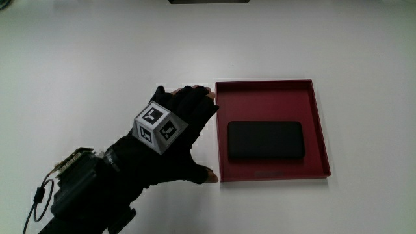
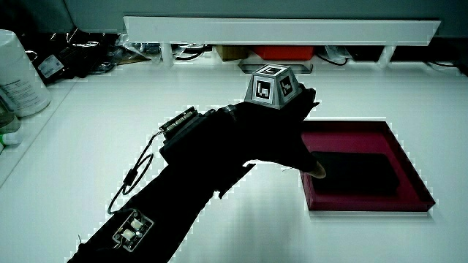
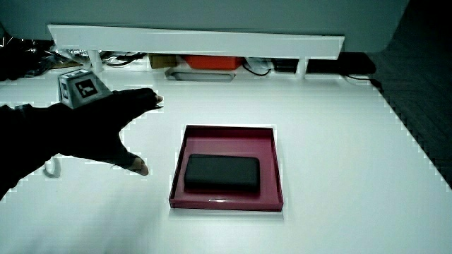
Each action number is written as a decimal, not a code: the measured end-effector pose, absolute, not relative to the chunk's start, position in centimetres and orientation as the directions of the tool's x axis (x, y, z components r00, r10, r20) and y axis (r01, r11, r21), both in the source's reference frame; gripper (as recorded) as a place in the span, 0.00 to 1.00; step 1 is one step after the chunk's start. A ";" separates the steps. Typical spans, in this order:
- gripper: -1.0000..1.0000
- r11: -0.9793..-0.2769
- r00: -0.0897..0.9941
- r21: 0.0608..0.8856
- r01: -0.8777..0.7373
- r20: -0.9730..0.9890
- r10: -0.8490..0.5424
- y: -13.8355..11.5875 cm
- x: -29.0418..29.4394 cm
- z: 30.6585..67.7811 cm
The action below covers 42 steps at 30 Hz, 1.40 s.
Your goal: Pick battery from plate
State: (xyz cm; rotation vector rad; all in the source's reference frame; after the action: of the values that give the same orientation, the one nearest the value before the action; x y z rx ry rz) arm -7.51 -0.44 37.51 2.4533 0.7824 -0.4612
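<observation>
A flat black battery [image 1: 266,140] lies in a square dark red plate [image 1: 273,88] on the white table; both show in both side views too, battery [image 2: 358,172] [image 3: 222,173] and plate [image 2: 409,172] [image 3: 275,169]. The hand [image 1: 195,130] in the black glove hovers over the table just beside the plate's rim, fingers spread and holding nothing. Its thumb tip lies near the plate's corner closest to the person. The patterned cube [image 1: 156,126] sits on its back. In the side views the hand [image 2: 292,124] [image 3: 120,120] reaches toward the plate.
A low white partition [image 2: 281,29] [image 3: 198,41] runs along the table's edge farthest from the person, with cables and an orange item under it. A white container [image 2: 18,73] stands at the table's side, away from the plate.
</observation>
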 end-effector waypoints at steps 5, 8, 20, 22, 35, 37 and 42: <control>0.50 -0.698 0.780 0.379 0.608 -0.450 0.436 -1.1 -6.7 37.5; 0.50 -0.699 0.770 0.368 0.613 -0.478 0.423 -1.6 -5.9 38.4; 0.50 -0.690 0.778 0.387 0.612 -0.452 0.436 -3.3 -1.1 40.8; 0.50 -0.692 0.791 0.407 0.596 -0.447 0.418 -3.4 -0.6 41.6; 0.50 -0.649 0.825 0.523 0.553 -0.455 0.335 -3.4 2.6 48.3; 0.50 -0.641 0.835 0.545 0.540 -0.440 0.330 -3.3 3.0 49.3; 0.50 -0.612 0.851 0.595 0.521 -0.419 0.317 -2.9 3.6 51.2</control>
State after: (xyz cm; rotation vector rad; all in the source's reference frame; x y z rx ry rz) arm 3.56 -2.93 51.21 2.2749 0.6049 -0.3521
